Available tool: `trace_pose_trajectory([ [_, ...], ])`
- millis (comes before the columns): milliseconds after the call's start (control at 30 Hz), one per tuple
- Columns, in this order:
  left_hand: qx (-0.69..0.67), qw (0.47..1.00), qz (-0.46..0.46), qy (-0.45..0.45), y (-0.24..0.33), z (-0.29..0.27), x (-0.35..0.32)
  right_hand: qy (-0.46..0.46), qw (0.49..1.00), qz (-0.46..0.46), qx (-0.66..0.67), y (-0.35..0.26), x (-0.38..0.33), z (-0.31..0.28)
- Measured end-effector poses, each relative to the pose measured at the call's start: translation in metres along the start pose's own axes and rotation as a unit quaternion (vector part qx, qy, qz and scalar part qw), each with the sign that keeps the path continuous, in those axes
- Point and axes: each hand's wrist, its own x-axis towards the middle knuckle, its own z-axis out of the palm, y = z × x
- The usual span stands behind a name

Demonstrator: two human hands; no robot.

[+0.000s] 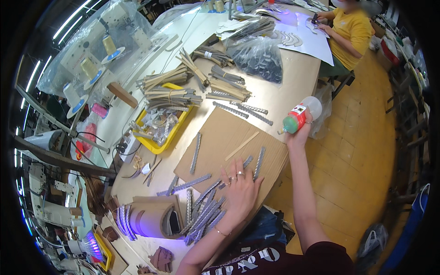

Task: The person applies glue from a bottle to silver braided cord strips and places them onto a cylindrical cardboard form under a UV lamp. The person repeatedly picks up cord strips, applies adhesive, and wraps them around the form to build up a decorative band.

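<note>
Item: left hand (239, 190), fingers spread flat on grey strips (205, 211) fanned over cardboard sheet (224, 137) on desk (293, 78); right hand (300, 130), fingers wrapped around glue bottle (300, 113), nozzle tilted down-left; best to pin strips firmly and keep the bead thin.

cardboard sheet (224, 137) on table (298, 78) | strips (204, 215) at its 7 o'clock | tray (158, 146) at 10 | glue bottle (298, 117) at 2
</note>
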Motion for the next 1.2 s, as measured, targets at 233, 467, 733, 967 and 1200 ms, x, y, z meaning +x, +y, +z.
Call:
trace_pose_trajectory([
  [233, 0.072, 0.997, -0.022, -0.033, -0.02, -0.034, -0.05, 0.002, 0.999, -0.037, -0.028, 0.013, 0.004, -0.014],
  [467, 0.138, 0.98, -0.12, -0.075, -0.032, -0.107, -0.059, 0.019, 0.999, -0.031, -0.015, 0.009, 0.0, -0.01],
  [733, 0.003, 0.993, 0.118, 0.023, -0.019, 0.019, 0.149, 0.028, 0.998, -0.06, -0.024, 0.017, 0.012, -0.016],
  [967, 0.141, 0.955, 0.26, -0.014, -0.025, 0.049, 0.2, 0.038, 0.994, -0.089, -0.042, 0.024, 0.012, -0.018],
  [1200, -0.029, 0.972, 0.228, -0.045, -0.034, 0.05, 0.201, 0.035, 0.997, -0.07, -0.007, 0.019, 0.011, -0.014],
])
